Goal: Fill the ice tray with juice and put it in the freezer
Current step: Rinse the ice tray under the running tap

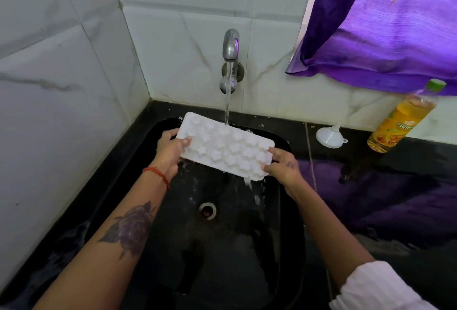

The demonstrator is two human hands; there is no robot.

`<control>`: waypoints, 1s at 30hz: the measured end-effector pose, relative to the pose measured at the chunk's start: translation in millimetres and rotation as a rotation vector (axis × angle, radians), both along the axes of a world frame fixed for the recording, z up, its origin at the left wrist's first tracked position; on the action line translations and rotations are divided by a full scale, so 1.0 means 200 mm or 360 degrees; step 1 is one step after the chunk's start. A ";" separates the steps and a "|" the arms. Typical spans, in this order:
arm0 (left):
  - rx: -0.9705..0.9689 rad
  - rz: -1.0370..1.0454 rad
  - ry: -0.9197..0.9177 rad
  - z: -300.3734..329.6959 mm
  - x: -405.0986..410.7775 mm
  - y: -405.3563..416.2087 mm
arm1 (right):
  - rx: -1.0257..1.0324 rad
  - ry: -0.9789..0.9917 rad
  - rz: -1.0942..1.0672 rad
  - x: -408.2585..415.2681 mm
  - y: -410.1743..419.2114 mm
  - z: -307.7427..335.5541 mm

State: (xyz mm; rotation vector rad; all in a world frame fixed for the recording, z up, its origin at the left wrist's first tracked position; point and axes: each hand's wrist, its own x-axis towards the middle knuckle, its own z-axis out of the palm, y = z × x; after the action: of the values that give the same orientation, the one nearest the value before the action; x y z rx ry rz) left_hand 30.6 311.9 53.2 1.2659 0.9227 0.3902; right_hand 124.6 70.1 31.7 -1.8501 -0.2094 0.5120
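White silicone ice tray (226, 145) hangs tilted over the black sink (284, 223) under the running tap (231, 43) — left hand (170, 152) grips its left end, right hand (282, 167) pinches its right corner. Juice bottle (401, 118) and funnel (330, 136) stand well right.

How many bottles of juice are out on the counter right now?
1. The juice bottle stands on the black counter right of the sink, beside the white funnel, against the tiled wall. More may sit outside the view.
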 end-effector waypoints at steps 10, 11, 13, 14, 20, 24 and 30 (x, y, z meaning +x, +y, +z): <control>-0.0228 0.0247 0.0104 -0.11 -0.25 0.16 | -0.0286 -0.0540 0.0299 0.04 0.41 0.21; -0.0290 0.0237 0.0084 -0.12 -0.26 0.14 | -0.0302 -0.0603 0.0308 0.05 0.42 0.23; -0.0476 0.0236 -0.0001 -0.11 -0.25 0.11 | -0.0265 -0.0702 0.0306 0.05 0.41 0.25; -0.0578 0.0230 -0.0063 -0.11 -0.24 0.10 | -0.0209 -0.0731 0.0296 0.04 0.40 0.26; -0.1101 0.0139 -0.0388 -0.08 -0.17 0.04 | 0.0007 -0.0598 0.0005 0.03 0.17 0.16; -0.1266 0.0213 -0.0503 -0.08 -0.11 -0.05 | 0.0134 -0.0201 -0.0376 0.01 0.01 0.06; -0.0969 -0.0012 -0.0636 -0.01 0.00 -0.19 | 0.0801 0.0573 -0.0567 0.02 -0.16 0.03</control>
State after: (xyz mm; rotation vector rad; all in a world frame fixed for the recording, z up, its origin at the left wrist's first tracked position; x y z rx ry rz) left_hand 29.8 273.8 52.1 0.6025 0.6227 0.3074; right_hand 128.1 37.9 38.2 -1.2425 0.2169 0.4791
